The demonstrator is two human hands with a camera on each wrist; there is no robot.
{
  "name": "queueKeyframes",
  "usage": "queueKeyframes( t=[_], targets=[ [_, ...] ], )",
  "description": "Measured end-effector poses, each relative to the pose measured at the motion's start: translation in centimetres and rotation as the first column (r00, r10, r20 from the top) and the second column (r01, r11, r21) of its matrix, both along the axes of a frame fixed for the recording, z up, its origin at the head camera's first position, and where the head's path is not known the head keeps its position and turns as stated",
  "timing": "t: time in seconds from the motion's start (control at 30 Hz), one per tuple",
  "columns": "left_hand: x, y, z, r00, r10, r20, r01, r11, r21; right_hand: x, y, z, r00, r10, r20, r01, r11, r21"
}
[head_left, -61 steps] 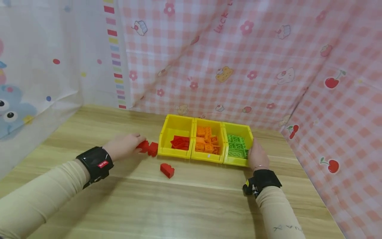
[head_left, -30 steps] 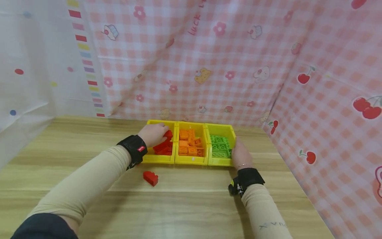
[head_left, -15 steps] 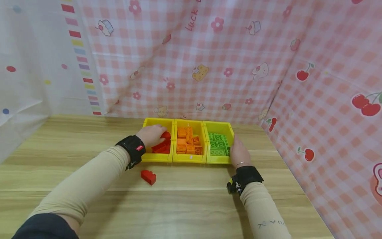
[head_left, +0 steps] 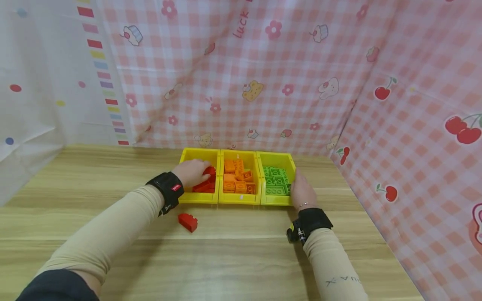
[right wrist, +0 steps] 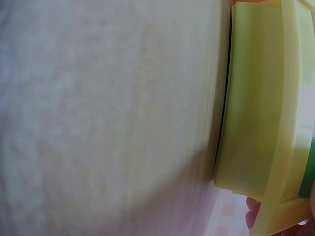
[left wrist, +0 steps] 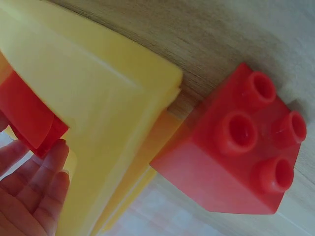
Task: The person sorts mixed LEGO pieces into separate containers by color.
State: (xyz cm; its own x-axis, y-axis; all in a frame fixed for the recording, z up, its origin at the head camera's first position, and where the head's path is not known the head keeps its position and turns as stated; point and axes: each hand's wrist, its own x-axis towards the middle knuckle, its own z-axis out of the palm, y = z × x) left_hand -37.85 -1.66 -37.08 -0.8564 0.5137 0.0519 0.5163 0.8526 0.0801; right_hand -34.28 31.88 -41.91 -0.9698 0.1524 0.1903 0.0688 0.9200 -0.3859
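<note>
Three yellow bins stand side by side. My left hand (head_left: 191, 172) reaches into the left bin (head_left: 199, 153), and its fingers and thumb hold a red building block (left wrist: 30, 115) there. Other red blocks (head_left: 205, 187) lie beneath that hand. A red block with studs (left wrist: 236, 147) looms close to the camera beside the bin in the left wrist view. At the far right, my right hand (head_left: 303, 191) grips the side wall of the right bin (head_left: 280, 201), which contains green blocks (head_left: 275, 180). Some of its fingertips (right wrist: 252, 211) show past the bin's edge in the right wrist view.
Orange blocks (head_left: 238, 177) fill part of the middle bin (head_left: 239, 199). One loose red block (head_left: 187, 223) lies on the wooden table (head_left: 226, 259) in front of the bins. A pink checked cloth (head_left: 226, 75) hangs behind and along the right side.
My left hand took a red block from left of the bins and brought it rightward into the left bin, where it has stayed. The right hand keeps its grip; the head view has shifted.
</note>
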Motion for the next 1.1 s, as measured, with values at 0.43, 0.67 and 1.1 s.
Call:
queueKeyframes(
  t=[0.43,0.67,1.1],
  targets=[
    [1.1,-3.0,0.7,0.995,-0.027,-0.098,0.026,1.0,-0.003,-0.2,-0.6,-0.3,1.0,0.024,0.019,-0.024,1.0,-0.013],
    [2.4,-5.1,1.9,0.992,-0.032,-0.122,0.034,0.999,0.009,0.1,0.1,0.1,0.999,0.017,0.03,-0.017,1.0,-0.008],
    [4.2,-11.1,1.0,0.978,0.003,-0.208,0.004,1.0,0.029,0.3,-0.5,0.2,0.998,0.022,0.051,-0.022,1.0,0.0]
  ],
)
